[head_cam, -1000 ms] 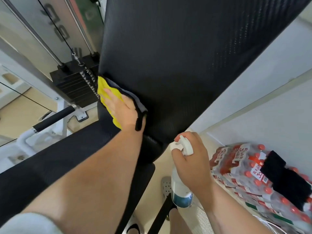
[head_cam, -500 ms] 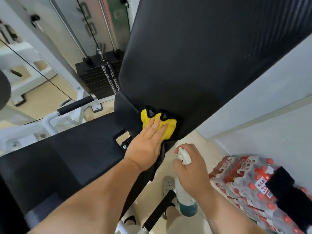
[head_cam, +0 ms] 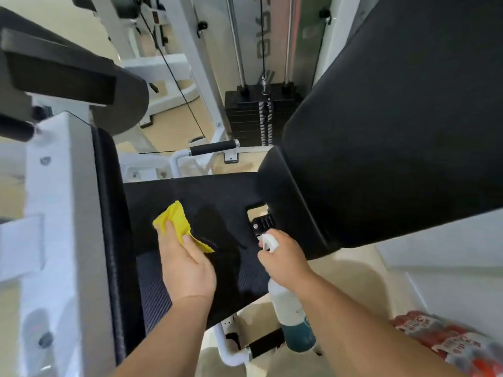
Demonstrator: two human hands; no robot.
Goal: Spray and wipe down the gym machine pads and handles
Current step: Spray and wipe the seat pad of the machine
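Yellow cloth [head_cam: 178, 224] pinched in the left hand [head_cam: 187, 265] near the seat pad's [head_cam: 217, 194] left edge; right hand [head_cam: 285, 259] grips the spray bottle [head_cam: 291, 314], which might mist past the right edge

Left grip [head_cam: 187, 265] clamped palm-down, right grip [head_cam: 285, 258] curled closed beside it

Bright, even light — blurred, warped edges.
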